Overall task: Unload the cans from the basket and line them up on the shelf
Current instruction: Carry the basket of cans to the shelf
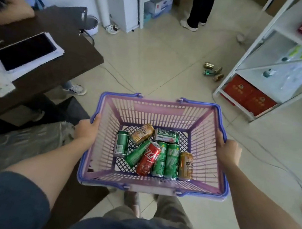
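I hold a purple plastic basket (pixel 159 104) in front of me above the tiled floor. My left hand (pixel 87 129) grips its left rim and my right hand (pixel 227 150) grips its right rim. Several cans lie on their sides in the bottom: a red cola can (pixel 148 158), green cans (pixel 172 161), a green Tsingtao can (pixel 166 135) and gold cans (pixel 185 166). A white metal shelf (pixel 254 43) stands ahead at the right, well beyond the basket.
A dark desk (pixel 63 46) with a tablet (pixel 25 50) on papers stands at the left, where a person leans. Several cans (pixel 212 71) lie on the floor by the shelf's foot. Red boxes (pixel 247 95) fill the bottom shelf. Another person's legs (pixel 199 8) stand far ahead. Cables (pixel 274 160) cross the floor.
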